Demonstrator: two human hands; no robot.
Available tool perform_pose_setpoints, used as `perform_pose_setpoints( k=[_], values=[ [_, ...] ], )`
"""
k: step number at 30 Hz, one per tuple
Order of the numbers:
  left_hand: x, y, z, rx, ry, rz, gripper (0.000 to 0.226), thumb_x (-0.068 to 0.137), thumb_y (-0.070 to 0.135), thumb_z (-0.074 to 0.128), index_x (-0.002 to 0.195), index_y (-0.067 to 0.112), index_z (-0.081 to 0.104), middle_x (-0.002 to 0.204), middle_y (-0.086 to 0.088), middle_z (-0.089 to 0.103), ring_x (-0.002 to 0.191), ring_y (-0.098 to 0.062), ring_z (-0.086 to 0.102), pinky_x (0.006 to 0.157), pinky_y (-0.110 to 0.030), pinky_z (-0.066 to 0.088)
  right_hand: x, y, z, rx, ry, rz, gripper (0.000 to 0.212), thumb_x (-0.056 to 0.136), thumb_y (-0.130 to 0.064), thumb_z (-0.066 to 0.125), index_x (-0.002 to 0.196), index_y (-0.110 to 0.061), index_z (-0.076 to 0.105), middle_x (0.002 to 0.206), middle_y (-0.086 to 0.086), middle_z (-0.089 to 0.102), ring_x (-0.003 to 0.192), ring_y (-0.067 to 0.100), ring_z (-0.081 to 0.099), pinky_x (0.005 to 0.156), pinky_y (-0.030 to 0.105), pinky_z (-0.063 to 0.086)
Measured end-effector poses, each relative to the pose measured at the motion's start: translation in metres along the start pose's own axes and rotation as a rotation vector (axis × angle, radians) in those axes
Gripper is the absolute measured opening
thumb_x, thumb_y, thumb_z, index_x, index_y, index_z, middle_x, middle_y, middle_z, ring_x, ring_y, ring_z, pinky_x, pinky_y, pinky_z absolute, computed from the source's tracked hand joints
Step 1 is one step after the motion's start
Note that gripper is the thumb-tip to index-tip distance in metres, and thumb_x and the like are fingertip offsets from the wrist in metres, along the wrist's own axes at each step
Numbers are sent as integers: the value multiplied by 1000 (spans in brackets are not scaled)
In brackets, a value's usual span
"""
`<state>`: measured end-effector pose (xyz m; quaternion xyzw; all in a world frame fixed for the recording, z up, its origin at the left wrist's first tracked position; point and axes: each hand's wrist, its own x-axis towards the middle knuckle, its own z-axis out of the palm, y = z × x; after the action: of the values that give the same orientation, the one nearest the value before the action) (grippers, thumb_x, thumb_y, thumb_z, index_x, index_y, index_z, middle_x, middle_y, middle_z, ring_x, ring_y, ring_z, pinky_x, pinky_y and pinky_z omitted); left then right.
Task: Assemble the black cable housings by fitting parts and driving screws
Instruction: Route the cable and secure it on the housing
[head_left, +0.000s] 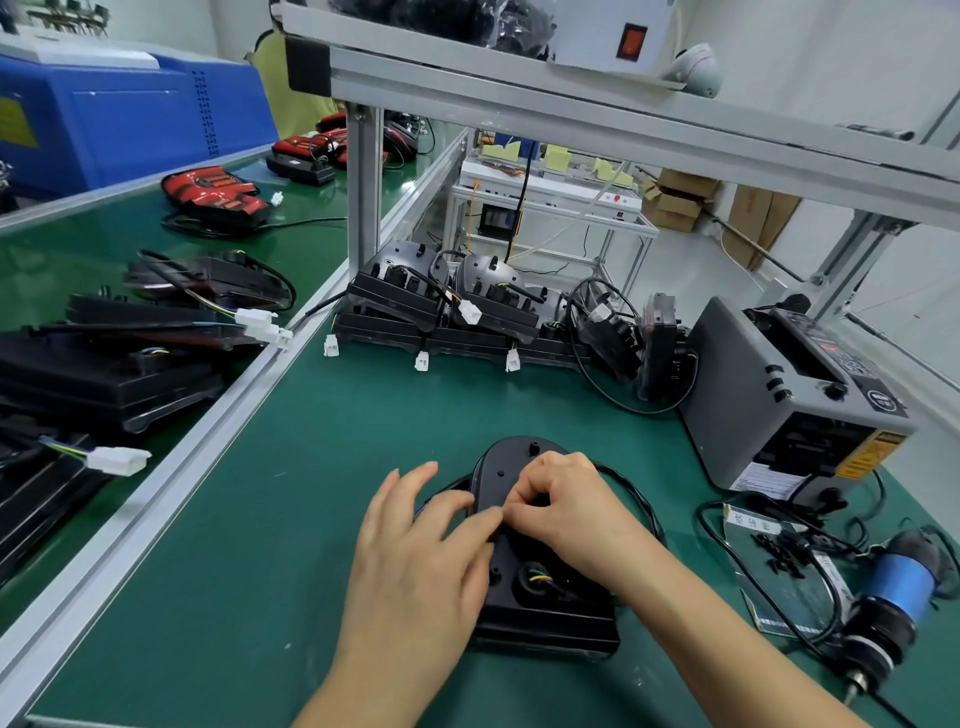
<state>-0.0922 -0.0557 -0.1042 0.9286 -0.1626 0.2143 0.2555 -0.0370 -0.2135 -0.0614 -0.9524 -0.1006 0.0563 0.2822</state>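
We find the black plastic cable housing (550, 618) lying flat on the green-matted surface (260, 545), near its front edge; the left grip (421, 551) is released, straight fingers resting on the housing's left side; the right grip (566, 499) curls over the housing's middle; we cannot tell what it pinches; a blue-banded electric screwdriver (893, 613) lies to the right, well apart.

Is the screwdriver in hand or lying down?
Lying down: the screwdriver rests on the green mat, right of the housing, untouched.
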Motion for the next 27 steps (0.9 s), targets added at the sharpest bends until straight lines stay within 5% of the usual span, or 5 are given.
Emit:
perform_pose_setpoints(
  k=[8, 14, 21, 27],
  values=[
    [-1, 2, -2, 204, 42, 76, 22, 68, 20, 61, 85, 29, 72, 104, 2, 66, 115, -30, 48, 106, -55, 27, 1, 0, 3, -16, 14, -12, 19, 81, -29, 67, 63, -29, 62, 84, -13, 56, 102, 10, 39, 87, 26, 39],
    [2, -1, -6, 317, -37, 112, 42, 51, 12, 81, 89, 30, 74, 104, -2, 68, 111, -35, 59, 102, -56, 26, 2, 4, 4, -28, 26, -5, 18, 82, -32, 67, 72, -32, 52, 93, -13, 53, 100, 7, 38, 82, 23, 34],
    [10, -7, -4, 320, 31, 159, 49, 71, 13, 39, 101, 31, 73, 106, -1, 68, 106, -35, 61, 101, -49, 28, -6, 18, -9, 51, 33, -18, 18, 91, -16, 58, 89, -34, 61, 97, -18, 55, 102, 4, 45, 78, 12, 31],
    [11, -9, 4, 303, -75, 183, 71, 45, 6, 80, 109, 35, 70, 106, -1, 68, 107, -33, 61, 99, -48, 28, -24, 34, -3, -8, 140, -89, 21, 94, -18, 54, 104, -31, 67, 101, -24, 52, 107, 2, 40, 87, -2, 22]
  ],
)
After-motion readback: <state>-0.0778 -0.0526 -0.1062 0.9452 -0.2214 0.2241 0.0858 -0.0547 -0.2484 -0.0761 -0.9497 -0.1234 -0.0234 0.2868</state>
